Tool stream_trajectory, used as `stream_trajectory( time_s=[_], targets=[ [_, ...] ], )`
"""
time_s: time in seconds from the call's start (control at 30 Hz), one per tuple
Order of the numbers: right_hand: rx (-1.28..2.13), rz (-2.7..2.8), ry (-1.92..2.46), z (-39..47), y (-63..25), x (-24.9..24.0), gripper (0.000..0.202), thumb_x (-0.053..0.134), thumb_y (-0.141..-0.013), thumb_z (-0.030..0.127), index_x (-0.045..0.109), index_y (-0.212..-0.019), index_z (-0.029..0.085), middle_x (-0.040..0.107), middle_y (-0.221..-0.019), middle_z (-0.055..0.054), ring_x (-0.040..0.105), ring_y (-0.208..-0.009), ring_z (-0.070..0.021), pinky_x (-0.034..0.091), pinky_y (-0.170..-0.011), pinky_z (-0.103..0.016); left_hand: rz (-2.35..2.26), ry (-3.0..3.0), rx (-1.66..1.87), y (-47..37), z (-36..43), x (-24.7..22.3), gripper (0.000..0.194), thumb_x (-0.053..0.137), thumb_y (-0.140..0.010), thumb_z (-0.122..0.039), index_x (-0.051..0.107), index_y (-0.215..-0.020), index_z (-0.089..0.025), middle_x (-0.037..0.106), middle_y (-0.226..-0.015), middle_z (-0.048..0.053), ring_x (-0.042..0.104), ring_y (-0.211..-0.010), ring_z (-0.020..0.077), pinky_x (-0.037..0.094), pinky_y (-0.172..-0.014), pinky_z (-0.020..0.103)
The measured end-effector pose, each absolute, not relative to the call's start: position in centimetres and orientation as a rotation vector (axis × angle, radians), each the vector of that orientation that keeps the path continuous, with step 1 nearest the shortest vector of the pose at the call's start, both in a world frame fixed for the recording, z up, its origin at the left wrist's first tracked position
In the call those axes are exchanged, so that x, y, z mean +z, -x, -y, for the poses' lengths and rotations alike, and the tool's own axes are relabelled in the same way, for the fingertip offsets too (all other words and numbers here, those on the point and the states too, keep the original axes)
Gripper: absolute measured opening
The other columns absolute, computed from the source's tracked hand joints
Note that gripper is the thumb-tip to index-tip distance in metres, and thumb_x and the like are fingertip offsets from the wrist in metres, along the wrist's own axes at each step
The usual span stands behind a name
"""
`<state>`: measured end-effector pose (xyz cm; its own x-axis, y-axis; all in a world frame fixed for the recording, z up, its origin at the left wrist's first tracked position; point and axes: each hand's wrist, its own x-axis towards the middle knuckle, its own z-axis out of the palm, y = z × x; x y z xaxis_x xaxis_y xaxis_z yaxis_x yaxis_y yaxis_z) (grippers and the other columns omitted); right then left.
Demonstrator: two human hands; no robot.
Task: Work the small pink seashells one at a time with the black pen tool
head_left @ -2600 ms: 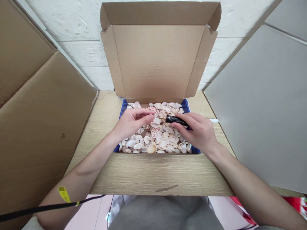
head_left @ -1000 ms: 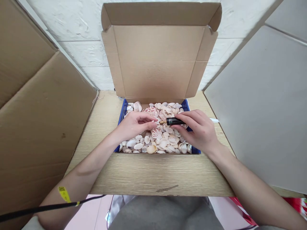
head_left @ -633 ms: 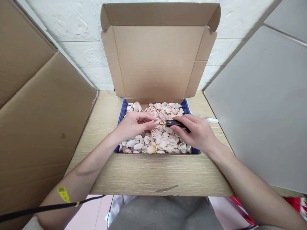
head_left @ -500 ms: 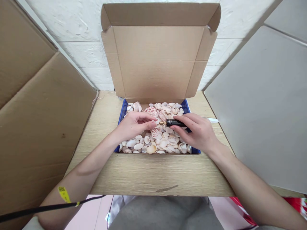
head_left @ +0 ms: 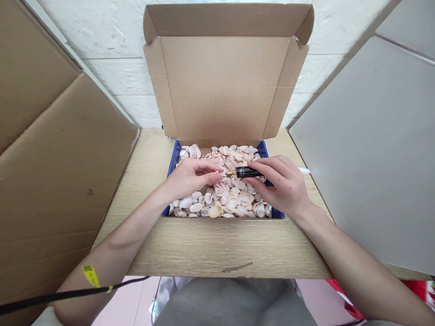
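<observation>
My right hand point(head_left: 283, 183) grips a small black hand drill point(head_left: 249, 172) with a brass-coloured chuck, held level and pointing left. My left hand point(head_left: 195, 177) pinches a small white shell point(head_left: 221, 172) between thumb and fingertips, mostly hidden by them. The drill's tip meets or nearly meets this shell; contact is too small to make out. Both hands are above an open blue-sided cardboard box point(head_left: 172, 159) filled with loose seashells point(head_left: 234, 202). A red-streaked scallop shell point(head_left: 222, 189) lies just below the fingertips, and another patterned scallop point(head_left: 215, 158) lies behind them.
The box's raised lid point(head_left: 224, 86) stands at the back against a white brick-pattern wall point(head_left: 112, 77). A cardboard panel point(head_left: 68, 158) bounds the left side and a grey panel point(head_left: 374, 149) the right. A black cable point(head_left: 54, 296) crosses the lower left. A wooden tabletop point(head_left: 217, 244) lies in front.
My right hand has shifted slightly and the drill's barrel has turned in its fingers, showing different markings. My left hand and the shell stay almost still.
</observation>
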<state>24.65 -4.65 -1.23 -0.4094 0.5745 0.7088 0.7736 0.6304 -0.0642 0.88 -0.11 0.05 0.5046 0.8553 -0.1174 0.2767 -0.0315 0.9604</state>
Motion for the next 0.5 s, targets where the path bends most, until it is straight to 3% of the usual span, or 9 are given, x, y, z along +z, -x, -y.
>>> stream_trajectory(
  time_s=[0.27, 0.5],
  targets=[
    [-0.377, 2.112, 1.051, 4.61, -24.56, -1.14, 0.026, 0.068, -0.084, 0.027, 0.059, -0.109, 0.024, 0.07, -0.094, -0.007, 0.064, -0.081, -0.0214, 0.052, -0.07, -0.037, -0.963, -1.565, 0.595, -0.74, 0.02, -0.27, 0.028, 0.073, -0.076, -0.035, 0.074, -0.094, -0.013, 0.075, -0.076, 0.006, 0.068, -0.066, 0.0139, 0.054, -0.06, 0.022],
    [-0.223, 2.147, 1.167, 4.83, -24.61, -1.51, 0.022, 0.061, -0.089, 0.037, 0.065, -0.1, 0.019, 0.071, -0.083, -0.005, 0.064, -0.069, -0.0163, 0.05, -0.059, -0.028, -0.988, -1.582, 0.618, -0.93, 0.09, 0.01, 0.027, 0.074, -0.075, -0.033, 0.074, -0.093, -0.013, 0.075, -0.078, 0.006, 0.069, -0.068, 0.0144, 0.055, -0.061, 0.022]
  ],
)
